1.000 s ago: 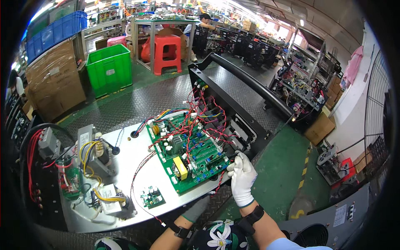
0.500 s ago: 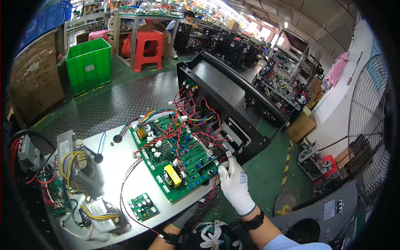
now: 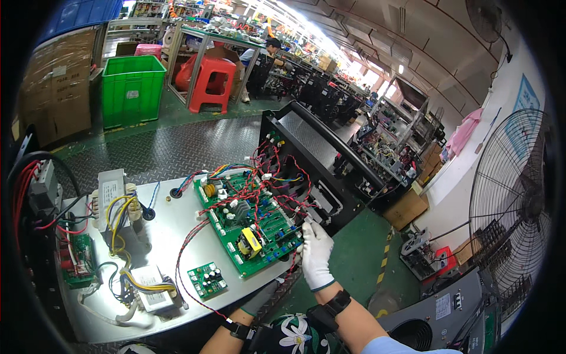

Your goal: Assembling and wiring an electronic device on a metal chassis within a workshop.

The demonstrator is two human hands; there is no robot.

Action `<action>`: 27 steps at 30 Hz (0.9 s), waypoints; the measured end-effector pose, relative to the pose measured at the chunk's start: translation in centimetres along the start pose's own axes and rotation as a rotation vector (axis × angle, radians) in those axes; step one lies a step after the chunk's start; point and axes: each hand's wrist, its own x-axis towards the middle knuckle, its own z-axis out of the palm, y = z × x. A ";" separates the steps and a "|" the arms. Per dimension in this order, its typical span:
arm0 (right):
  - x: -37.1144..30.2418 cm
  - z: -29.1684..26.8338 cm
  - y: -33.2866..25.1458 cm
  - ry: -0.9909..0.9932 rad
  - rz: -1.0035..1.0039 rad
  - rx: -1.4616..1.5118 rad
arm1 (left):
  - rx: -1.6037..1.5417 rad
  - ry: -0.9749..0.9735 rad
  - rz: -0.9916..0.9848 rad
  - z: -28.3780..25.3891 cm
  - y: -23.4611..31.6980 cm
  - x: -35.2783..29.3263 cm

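Observation:
My right hand [image 3: 318,255], in a white glove, is at the right edge of a large green circuit board [image 3: 234,255]. Its fingers are closed around what looks like a small pale wire connector [image 3: 308,220], mostly covered by the fingertips. Twisted red and black wires [image 3: 252,192] spread across the board toward a black front panel [image 3: 277,127]. My left hand [image 3: 263,300], also gloved, is below the near edge of the metal plate [image 3: 141,203]; its fingers are hidden. A yellow transformer [image 3: 252,242] stands on the board.
A small green board [image 3: 207,279] lies loose-looking on the plate, with a boxed transformer [image 3: 154,289] to its left. A red-black wire [image 3: 180,259] runs off the near edge. On the right stand a grey machine housing [image 3: 436,318] and a large fan [image 3: 519,203]. A green crate [image 3: 132,91] sits behind.
The whole view has shifted, so the board sits lower and the fan shows more fully. My right hand stays by the board's right edge, its fingers slightly closer to it. The left hand remains below.

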 end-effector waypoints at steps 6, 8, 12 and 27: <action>-0.8 -0.3 1.3 0.086 -0.126 0.225 | 0.001 -0.018 -0.010 -0.5 -0.2 -0.2; -0.9 -1.0 1.4 0.009 -0.099 0.256 | 0.002 -0.026 -0.013 -0.6 -0.5 -0.4; -0.2 -3.2 1.0 -0.277 -0.050 0.264 | 0.023 -0.054 -0.022 -1.2 -1.1 -1.2; 0.8 -4.3 -5.3 -0.654 -0.586 -1.176 | 0.018 0.163 -0.013 -8.1 15.0 -1.1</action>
